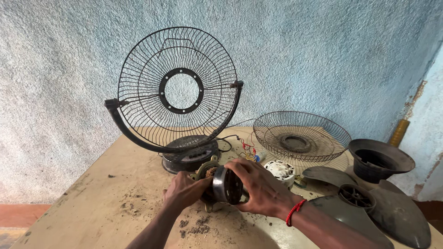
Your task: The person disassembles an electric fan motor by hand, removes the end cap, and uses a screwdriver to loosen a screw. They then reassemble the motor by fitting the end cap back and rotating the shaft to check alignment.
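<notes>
Head view of a wooden worktable (92, 203) set against a rough pale-blue wall (323, 50). At lower centre of the frame, both hands close on a fan motor (221, 184), held just above the tabletop. The left hand (184, 190) grips the motor's rear, brass-coloured end from the left side; the right hand (260, 186) wraps over its dark, rounded front housing from the right, fingers curled across the top. A red beaded bracelet (295, 212) circles the right wrist. Thin red and yellow wires (249, 150) run from behind the motor toward the fan stand.

Behind the hands, at centre, the rear wire guard (177, 90) stands upright in its curved yoke on a round dark base (189, 154); the ring at the guard's centre is open. To the right, the front wire guard (302, 136) lies flat on the table. A small white round part (281, 169) rests just beside the right hand, between it and the flat guard. At lower right lies the grey three-bladed fan blade (369, 207), and above it, near the right edge, a dark plastic motor cover (380, 159) sits with its opening upward. Dark dust and crumbs (194, 226) are scattered on the table beneath the hands.
</notes>
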